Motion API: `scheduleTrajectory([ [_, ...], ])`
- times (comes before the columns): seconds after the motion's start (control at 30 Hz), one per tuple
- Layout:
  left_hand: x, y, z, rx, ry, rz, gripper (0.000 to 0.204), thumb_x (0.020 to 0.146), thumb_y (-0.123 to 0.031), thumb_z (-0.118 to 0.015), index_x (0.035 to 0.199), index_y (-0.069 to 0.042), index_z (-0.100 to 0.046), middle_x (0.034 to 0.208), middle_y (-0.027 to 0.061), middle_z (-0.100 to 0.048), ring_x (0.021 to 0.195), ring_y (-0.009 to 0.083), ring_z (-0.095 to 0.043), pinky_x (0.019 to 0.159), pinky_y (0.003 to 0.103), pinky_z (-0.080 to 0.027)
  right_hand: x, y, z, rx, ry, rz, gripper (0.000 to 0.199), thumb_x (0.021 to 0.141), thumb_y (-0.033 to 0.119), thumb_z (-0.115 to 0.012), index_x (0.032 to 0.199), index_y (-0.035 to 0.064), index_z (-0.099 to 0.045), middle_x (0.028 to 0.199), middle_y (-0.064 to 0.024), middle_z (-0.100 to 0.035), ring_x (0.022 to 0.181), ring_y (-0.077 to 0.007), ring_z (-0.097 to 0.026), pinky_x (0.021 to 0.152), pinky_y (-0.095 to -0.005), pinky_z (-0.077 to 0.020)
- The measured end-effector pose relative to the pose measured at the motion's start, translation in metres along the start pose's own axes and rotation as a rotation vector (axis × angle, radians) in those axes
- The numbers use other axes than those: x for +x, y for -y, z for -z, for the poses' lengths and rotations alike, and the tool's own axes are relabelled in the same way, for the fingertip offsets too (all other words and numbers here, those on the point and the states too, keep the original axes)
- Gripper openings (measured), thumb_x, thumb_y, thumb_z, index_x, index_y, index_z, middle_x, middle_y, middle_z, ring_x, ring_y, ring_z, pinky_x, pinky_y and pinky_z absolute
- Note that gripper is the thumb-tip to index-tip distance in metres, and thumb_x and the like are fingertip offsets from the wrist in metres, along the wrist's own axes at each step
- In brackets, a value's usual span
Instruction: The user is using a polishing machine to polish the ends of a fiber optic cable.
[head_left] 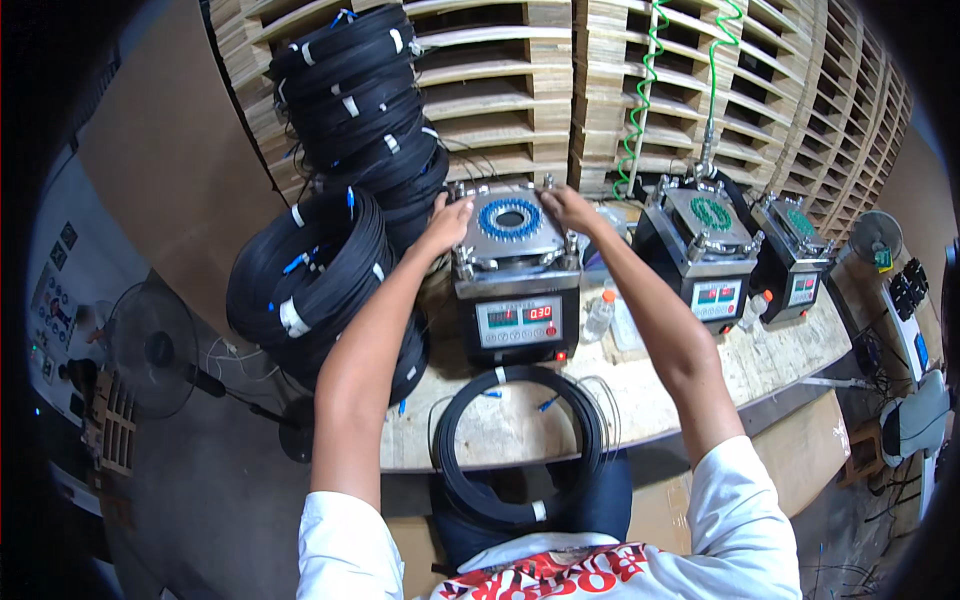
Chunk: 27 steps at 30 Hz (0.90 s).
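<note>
Stacked wooden pallets (620, 90) behind plywood bench (770, 365). Polishing machine (515, 290) at centre, blue-ringed fixture plate (509, 218) on top. Left hand (445, 225) at plate's 9 o'clock edge, right hand (570, 208) at 2 o'clock corner; fingers curled onto edges, grip probably light. Black cable coil (520, 440) at machine's 6 o'clock, overhanging bench.

Just below my left hand (447, 222) and right hand (570, 207), the machine's front carries a pale panel (519, 322) with two small dark screens showing red digits. Off to the right of my right hand, a second panel (716, 298) shows red and green digits, and a third panel (803, 288) sits beyond it. Far left of my left hand, small signs (52, 290) hang on the wall.
</note>
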<state>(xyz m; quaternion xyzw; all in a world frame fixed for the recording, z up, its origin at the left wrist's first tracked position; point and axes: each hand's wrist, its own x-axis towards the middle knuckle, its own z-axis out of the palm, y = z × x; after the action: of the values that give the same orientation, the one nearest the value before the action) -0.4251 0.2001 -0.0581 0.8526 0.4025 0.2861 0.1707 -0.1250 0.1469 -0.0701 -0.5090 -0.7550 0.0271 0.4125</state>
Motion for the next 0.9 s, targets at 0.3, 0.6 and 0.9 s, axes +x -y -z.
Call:
scheduleTrajectory([
  [0.3,-0.202,-0.049,0.003,-0.172,-0.406,-0.145,0.034,0.091,0.006,-0.044,0.123,0.001,-0.055,0.115,0.0226,-0.057,0.105,0.0368,-0.058,0.096,0.042,-0.046,-0.168,0.103,0.005,0.152,-0.16,-0.186,0.034,0.089,-0.007,-0.053,0.12,0.0047,-0.058,0.069,-0.0094,-0.056,0.063,-0.0156,-0.058,0.06,-0.0322,-0.0462],
  [0.6,-0.333,0.007,-0.055,0.19,0.14,0.194,0.047,0.086,0.005,-0.056,0.131,-0.007,-0.059,0.127,0.0183,-0.055,0.112,0.0391,-0.056,0.097,0.044,-0.046,-0.305,0.091,-0.037,-0.221,0.516,-0.229,0.031,0.08,-0.003,-0.062,0.109,0.0072,-0.066,0.093,-0.0194,-0.066,0.096,-0.0379,-0.064,0.085,-0.0469,-0.051],
  [0.9,-0.333,0.034,-0.05,-0.102,0.27,0.108,0.034,0.085,-0.002,-0.065,0.118,-0.005,-0.071,0.104,0.0226,-0.062,0.103,0.0417,-0.059,0.093,0.044,-0.046,-0.304,0.119,-0.046,-0.212,0.509,-0.313,0.032,0.08,0.002,-0.066,0.11,0.0138,-0.068,0.103,-0.0221,-0.056,0.086,-0.0428,-0.064,0.079,-0.0489,-0.0526],
])
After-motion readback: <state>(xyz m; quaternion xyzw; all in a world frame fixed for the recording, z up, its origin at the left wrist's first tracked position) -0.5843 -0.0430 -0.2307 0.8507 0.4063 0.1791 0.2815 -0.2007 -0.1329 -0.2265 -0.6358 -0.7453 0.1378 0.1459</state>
